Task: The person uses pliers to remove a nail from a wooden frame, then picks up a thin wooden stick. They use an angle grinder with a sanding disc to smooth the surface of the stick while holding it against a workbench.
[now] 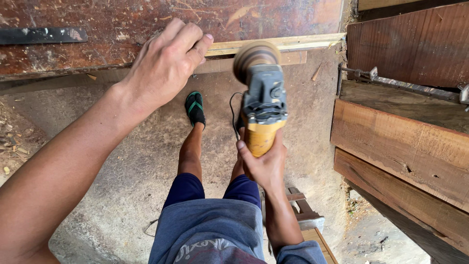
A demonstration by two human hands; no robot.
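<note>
Head view looks straight down on a big dark, stained wooden panel (146, 29) across the top, with stacked reddish planks (405, 146) at the right and a dusty concrete floor (127, 166) below. Along the panel's near edge runs a pale wooden strip (293, 43), its long axis left to right. The left hand (166, 63) lies flat on the panel's edge, fingers pressed together and curled over it, steadying the piece. The right hand (264, 164) is wrapped tight around the yellow handle of an angle grinder (263, 105); the fingers are closed on the body. The grinder's long axis runs away from the person, its blurred disc (255, 56) pointing at the strip and meeting it. This looks like sanding in progress; moving on along the strip would seem to call for a steady grip and even pressure. A sandalled foot (195, 107) stands underneath.
</note>
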